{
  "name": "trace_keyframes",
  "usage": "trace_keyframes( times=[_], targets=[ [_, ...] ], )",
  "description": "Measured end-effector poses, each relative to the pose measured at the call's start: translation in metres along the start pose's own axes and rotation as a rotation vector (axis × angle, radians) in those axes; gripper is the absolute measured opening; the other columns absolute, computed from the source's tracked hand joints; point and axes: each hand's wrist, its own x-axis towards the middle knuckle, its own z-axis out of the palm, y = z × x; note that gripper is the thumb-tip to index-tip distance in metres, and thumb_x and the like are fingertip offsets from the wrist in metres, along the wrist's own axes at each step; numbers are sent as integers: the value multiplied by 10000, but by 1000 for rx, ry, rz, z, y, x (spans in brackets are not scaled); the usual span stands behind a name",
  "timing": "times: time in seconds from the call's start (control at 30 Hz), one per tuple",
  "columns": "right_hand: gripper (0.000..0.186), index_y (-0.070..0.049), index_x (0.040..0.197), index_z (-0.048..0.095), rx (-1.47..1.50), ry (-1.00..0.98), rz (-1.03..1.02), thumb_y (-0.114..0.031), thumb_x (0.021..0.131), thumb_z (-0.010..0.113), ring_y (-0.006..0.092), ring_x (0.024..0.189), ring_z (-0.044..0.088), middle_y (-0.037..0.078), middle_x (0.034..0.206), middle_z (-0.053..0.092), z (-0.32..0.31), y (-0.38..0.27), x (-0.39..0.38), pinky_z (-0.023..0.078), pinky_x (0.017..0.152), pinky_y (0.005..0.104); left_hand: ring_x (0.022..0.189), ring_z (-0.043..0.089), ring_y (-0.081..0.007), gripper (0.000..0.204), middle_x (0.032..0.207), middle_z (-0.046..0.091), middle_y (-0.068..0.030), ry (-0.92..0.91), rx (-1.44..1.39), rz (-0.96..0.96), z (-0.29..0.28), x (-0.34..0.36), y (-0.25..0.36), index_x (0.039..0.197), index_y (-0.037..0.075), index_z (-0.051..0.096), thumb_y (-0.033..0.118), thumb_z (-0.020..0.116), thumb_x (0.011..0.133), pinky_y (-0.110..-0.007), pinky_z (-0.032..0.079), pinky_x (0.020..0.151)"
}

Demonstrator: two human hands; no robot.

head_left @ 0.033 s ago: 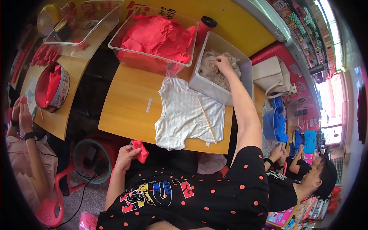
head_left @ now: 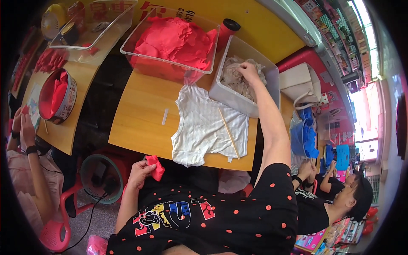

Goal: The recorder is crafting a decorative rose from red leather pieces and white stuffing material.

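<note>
Red piece: one small folded scrap of bright red, thin material (head_left: 155,168), in the left hand (head_left: 140,173), below the table's front edge
Left hand: fingers closed on this scrap
Right hand (head_left: 249,71): fingertips narrow, at crumpled beige cloth (head_left: 239,90) inside the frosted plastic box (head_left: 233,100); I cannot tell if they grip
Open room: yellow-brown wooden table (head_left: 138,119) shows between the flat, wrinkled white garment (head_left: 195,123) and the left edge
</note>
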Motion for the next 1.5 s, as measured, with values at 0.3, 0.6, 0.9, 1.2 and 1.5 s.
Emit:
trace_keyframes(
  times=[0.3, 0.6, 0.9, 1.2, 1.5],
  targets=[
    [254, -3, 1048, 593, 1480, -191, 123, -174, 866, 549, 236, 936, 650, 135, 1019, 660, -54, -36, -101, 543, 813, 423, 715, 647, -122, 138, 843, 676, -47, -31, 34, -17, -4, -8, -6, 911, 26, 644, 125, 688, 826, -243, 514, 641],
    [345, 74, 1198, 497, 2343, -574, 399, -38, 875, 543, 227, 1033, 593, 168, 1163, 570, 56, -96, -275, 525, 884, 329, 907, 596, -124, 268, 1038, 621, -8, -273, -466, 8, 25, -16, 27, 1141, 77, 548, 217, 577, 914, -281, 481, 768],
    [366, -51, 1193, 494, 1835, -422, 283, -24, 851, 623, 165, 733, 619, 107, 932, 612, 160, -151, -402, 532, 613, 289, 811, 646, -115, 188, 966, 653, -25, -214, -300, 97, 45, -40, 29, 1072, 73, 570, 147, 598, 902, -262, 537, 687],
    [237, 11, 1067, 600, 1290, -316, -28, 2, 833, 636, 94, 720, 604, 67, 892, 652, 126, -144, -434, 491, 662, 210, 798, 668, -220, 370, 977, 643, -152, -346, -17, 229, 59, -72, 21, 1248, -5, 499, 171, 555, 926, -294, 563, 662],
    [263, 23, 1114, 573, 1617, -291, 25, -38, 861, 614, 133, 728, 631, 79, 880, 640, 113, -135, -464, 521, 616, 249, 1019, 627, -208, 380, 1117, 614, -172, -637, -288, 138, 70, -83, 12, 1210, -91, 491, 64, 573, 873, -277, 533, 855]
  ],
)
